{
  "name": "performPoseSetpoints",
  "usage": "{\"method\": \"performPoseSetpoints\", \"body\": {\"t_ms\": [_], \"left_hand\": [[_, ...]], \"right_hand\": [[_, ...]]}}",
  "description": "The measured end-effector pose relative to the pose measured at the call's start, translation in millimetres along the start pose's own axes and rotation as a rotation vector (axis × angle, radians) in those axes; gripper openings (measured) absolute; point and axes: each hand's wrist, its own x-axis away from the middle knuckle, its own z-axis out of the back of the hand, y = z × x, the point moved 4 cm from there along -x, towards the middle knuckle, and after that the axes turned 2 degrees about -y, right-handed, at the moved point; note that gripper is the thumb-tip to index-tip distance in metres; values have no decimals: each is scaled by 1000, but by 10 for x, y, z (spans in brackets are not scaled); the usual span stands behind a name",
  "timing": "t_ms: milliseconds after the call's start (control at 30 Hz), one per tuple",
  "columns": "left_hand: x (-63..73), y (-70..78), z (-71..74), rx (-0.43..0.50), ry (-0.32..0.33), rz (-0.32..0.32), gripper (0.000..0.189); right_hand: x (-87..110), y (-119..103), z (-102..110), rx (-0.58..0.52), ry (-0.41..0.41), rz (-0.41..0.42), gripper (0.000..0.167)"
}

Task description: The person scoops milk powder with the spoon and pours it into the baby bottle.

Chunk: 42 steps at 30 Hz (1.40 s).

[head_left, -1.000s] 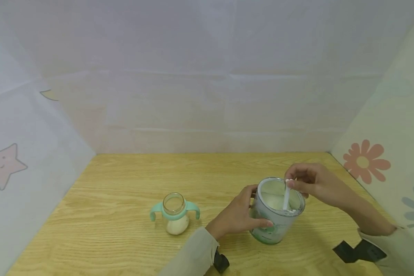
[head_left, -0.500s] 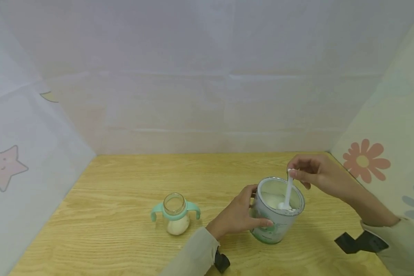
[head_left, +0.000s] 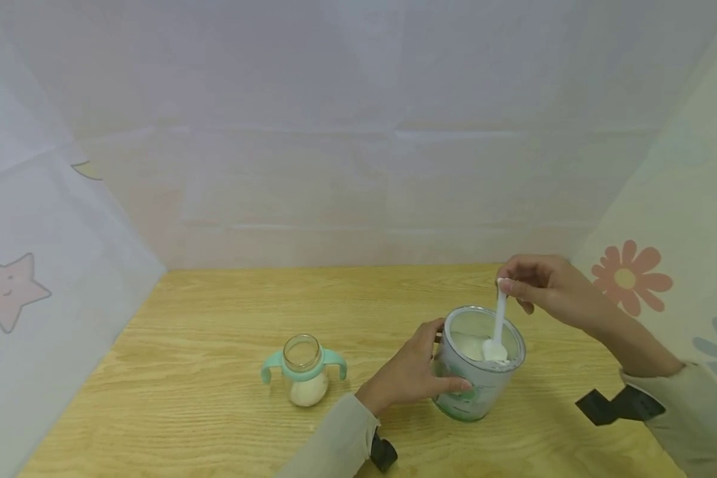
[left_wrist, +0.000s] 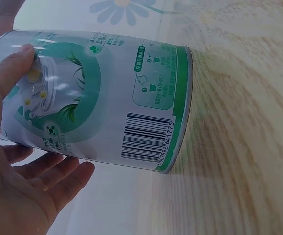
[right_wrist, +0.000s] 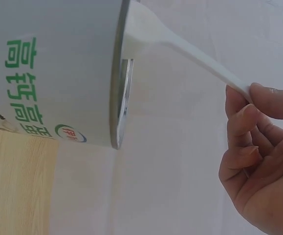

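Observation:
A white and green milk powder can (head_left: 475,392) stands tilted on the wooden table, its top open and pale powder inside. My left hand (head_left: 409,372) grips its left side, thumb across the front and fingers behind; the left wrist view shows the can's barcode (left_wrist: 148,138). Between thumb and forefinger my right hand (head_left: 546,289) pinches the handle end of a white scoop (head_left: 499,318). The scoop's bowl hangs at the can's mouth, overlapping the near rim. In the right wrist view the scoop (right_wrist: 200,58) slants from the fingertips to the can's rim.
Left of the can stands an uncapped baby bottle (head_left: 301,375) with mint-green side handles and pale contents. The wooden table (head_left: 203,318) meets light cloth walls (head_left: 334,166) at the back and both sides.
My right hand has risen, lifting the scoop until its bowl shows near the can's rim. The left hand keeps its hold on the can, and the bottle stays put.

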Motion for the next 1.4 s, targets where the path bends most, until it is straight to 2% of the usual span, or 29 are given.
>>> {"method": "performPoseSetpoints", "body": {"t_ms": [133,367,667,1067,1400], "left_hand": [[18,21,28,-16,-1,-1,90],[68,2,85,-31,-9,42,90],[111,38,202,-101,-14,32,86],[201,56,380,-174,11,17,79],[271,104,527,-235,37,8,75]], "right_hand": [[-31,-11,19,6,17,4,18],[-64,37,28,3,32,-36,15],[-159,90,48,20,47,-109,8],[-253,127,82,-30,48,-113,8],[-345,108,85,-3,54,-101,7]]}}
